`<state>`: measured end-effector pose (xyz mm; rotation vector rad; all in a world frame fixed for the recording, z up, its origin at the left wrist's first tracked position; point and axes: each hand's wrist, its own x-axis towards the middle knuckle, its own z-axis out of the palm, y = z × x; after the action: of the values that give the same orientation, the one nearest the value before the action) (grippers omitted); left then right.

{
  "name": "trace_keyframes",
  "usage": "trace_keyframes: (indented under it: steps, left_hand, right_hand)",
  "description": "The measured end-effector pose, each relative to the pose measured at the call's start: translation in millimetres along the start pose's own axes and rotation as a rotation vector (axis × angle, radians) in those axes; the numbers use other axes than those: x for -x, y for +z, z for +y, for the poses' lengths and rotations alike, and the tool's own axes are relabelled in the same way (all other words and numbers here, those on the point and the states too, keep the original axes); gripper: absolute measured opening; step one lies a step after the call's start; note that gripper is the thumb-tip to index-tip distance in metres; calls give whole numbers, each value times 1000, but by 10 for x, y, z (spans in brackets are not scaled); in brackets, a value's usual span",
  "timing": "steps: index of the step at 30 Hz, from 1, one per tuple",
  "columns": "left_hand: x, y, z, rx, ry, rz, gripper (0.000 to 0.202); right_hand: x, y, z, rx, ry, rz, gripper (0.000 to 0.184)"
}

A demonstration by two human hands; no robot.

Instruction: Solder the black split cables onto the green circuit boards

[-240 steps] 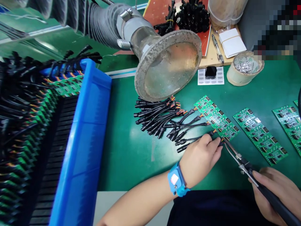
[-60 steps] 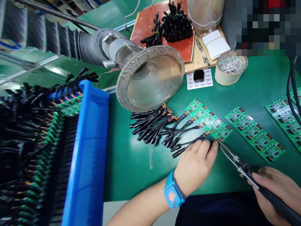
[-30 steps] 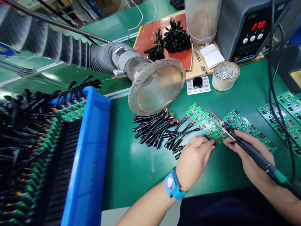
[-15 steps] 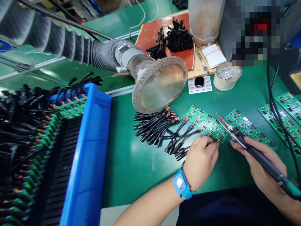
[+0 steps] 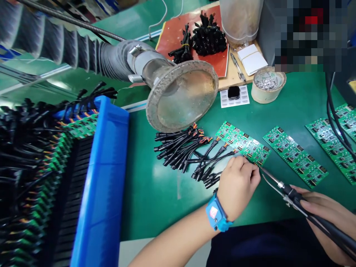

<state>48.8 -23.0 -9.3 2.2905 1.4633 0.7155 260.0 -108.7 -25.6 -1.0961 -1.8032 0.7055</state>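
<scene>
My left hand (image 5: 237, 181), with a blue wrist strap (image 5: 215, 214), is pinched at the lower right end of a green circuit board (image 5: 243, 142). Its fingers close on a black cable, mostly hidden beneath the hand. My right hand (image 5: 319, 205) grips a soldering iron (image 5: 292, 193) with a thin metal tube along its side. The iron's tip meets the board's edge right beside my left fingertips. Several black cables (image 5: 207, 163) have their coloured wires at the board's near edge. Left of them lies a pile of loose black cables (image 5: 178, 148).
A blue bin (image 5: 107, 167) of boards with cables stands at left. The fume extractor hood (image 5: 182, 96) hangs over the bench. More circuit boards (image 5: 296, 155) lie at right, under black cords (image 5: 330, 111). Behind are a round tub (image 5: 268, 85), a pen (image 5: 237, 67) and bundled cables (image 5: 208, 37).
The soldering iron has swung down and left, its tip going from above the board to the edge by my left fingers. My left hand keeps its place at the board.
</scene>
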Motion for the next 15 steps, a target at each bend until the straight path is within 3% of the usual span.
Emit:
trace_keyframes:
  steps: [6,15]
  left_hand:
    - [-10,-2,10,-23,-10,-21,10]
    - [-13,-4,27,7,-51,-30,8]
  right_hand:
    - [39,-41,26,-19,25,-106,39]
    - [49,-52,48,-53,73,-144,38]
